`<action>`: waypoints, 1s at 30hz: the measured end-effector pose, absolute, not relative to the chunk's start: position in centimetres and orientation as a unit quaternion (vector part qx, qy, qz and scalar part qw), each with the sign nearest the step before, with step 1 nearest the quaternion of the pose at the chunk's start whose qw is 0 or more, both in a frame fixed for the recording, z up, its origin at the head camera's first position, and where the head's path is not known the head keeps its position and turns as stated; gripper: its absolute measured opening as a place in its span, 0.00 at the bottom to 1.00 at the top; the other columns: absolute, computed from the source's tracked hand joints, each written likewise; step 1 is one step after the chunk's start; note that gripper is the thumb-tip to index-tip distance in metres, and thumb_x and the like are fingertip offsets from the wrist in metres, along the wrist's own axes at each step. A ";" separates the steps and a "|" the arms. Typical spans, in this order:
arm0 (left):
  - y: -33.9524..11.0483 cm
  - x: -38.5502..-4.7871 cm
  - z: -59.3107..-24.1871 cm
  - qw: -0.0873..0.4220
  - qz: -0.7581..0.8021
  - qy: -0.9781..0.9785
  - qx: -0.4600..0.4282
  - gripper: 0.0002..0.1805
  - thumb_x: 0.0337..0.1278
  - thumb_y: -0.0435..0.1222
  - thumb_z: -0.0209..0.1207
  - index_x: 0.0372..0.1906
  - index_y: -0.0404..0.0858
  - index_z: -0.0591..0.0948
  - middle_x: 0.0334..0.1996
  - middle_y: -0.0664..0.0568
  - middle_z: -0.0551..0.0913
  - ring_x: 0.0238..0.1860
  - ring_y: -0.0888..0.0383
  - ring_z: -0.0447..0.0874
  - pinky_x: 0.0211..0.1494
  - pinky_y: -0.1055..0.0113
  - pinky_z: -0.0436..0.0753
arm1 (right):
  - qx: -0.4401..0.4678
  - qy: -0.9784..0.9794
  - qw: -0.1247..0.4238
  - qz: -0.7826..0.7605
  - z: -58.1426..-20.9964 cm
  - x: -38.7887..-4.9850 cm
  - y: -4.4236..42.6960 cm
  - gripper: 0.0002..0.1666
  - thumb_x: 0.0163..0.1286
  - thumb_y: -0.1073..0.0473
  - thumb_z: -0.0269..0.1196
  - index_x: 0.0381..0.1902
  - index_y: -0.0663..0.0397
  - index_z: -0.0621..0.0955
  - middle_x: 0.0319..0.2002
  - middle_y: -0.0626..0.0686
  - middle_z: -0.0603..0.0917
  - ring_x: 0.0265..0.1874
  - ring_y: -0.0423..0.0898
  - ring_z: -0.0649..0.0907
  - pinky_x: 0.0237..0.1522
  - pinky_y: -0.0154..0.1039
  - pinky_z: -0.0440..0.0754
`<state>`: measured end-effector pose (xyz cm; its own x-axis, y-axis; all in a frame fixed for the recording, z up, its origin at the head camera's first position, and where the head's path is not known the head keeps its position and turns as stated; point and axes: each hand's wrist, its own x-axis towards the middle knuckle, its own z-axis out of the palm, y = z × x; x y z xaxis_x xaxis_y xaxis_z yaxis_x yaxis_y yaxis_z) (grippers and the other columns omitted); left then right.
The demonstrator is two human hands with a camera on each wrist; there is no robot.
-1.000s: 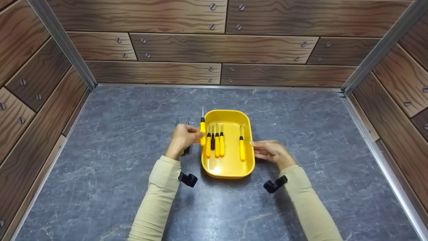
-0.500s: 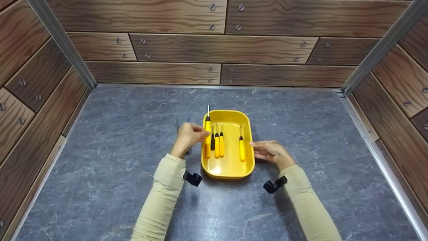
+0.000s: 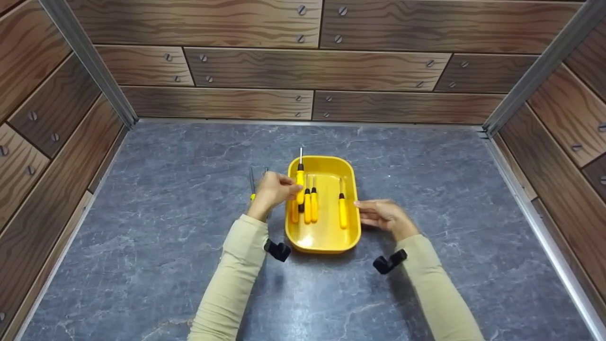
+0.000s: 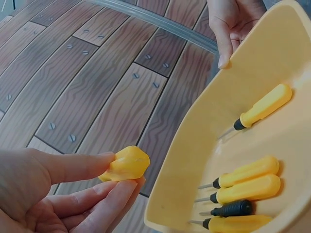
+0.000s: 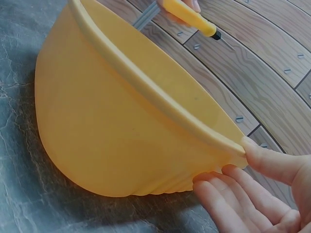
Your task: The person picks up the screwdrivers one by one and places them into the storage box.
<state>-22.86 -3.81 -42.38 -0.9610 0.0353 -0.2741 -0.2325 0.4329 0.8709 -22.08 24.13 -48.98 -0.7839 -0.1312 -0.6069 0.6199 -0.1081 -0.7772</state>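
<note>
My left hand (image 3: pixel 273 190) pinches a yellow-handled screwdriver (image 3: pixel 300 176) between thumb and fingers, above the left side of a yellow bin (image 3: pixel 323 247). Its shaft points toward the back wall. Below it in the bin lie several small screwdrivers side by side, among them a yellow one (image 3: pixel 314 206) and a black one (image 4: pixel 233 208). Apart from these, another yellow screwdriver (image 3: pixel 343 210) lies near the bin's right wall. My right hand (image 3: pixel 386 214) holds that wall, thumb on the rim and fingers against the outside, as the right wrist view shows.
Left of the bin, partly behind my left hand and forearm, more screwdrivers (image 3: pixel 252 182) lie on the grey marbled table (image 3: pixel 189 213). Wood-patterned panels (image 3: pixel 312 68) with metal edge strips stand at the back and on both sides.
My left hand has carried the screwdriver rightward, from the bin's left rim to over the row of screwdrivers inside. My right hand and the bin have stayed put.
</note>
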 end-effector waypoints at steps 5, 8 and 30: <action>-3.2 -23.2 -42.3 0.139 0.539 0.829 -0.055 0.14 0.56 0.34 0.66 0.45 0.30 0.85 0.44 0.37 0.87 0.35 0.53 0.90 0.45 0.65 0.91 | 0.201 0.611 0.261 -0.720 -48.9 -22.1 24.2 0.05 0.56 0.61 0.72 0.24 0.53 0.86 0.23 0.48 0.89 0.26 0.41 0.89 0.34 0.33 0.91; -2.9 -23.3 -42.3 0.147 0.545 0.824 -0.049 0.15 0.57 0.33 0.65 0.47 0.29 0.84 0.46 0.37 0.87 0.39 0.50 0.90 0.48 0.62 0.91 | 0.200 0.611 0.262 -0.720 -48.9 -22.1 24.2 0.05 0.58 0.61 0.71 0.23 0.52 0.86 0.23 0.48 0.89 0.26 0.41 0.89 0.34 0.33 0.91; -0.9 -24.5 -43.0 0.206 0.543 0.813 -0.025 0.12 0.54 0.30 0.66 0.42 0.26 0.84 0.46 0.34 0.85 0.30 0.56 0.90 0.46 0.63 0.91 | 0.204 0.615 0.265 -0.714 -48.8 -22.1 24.1 0.05 0.60 0.61 0.70 0.26 0.53 0.86 0.23 0.48 0.89 0.26 0.41 0.88 0.35 0.34 0.91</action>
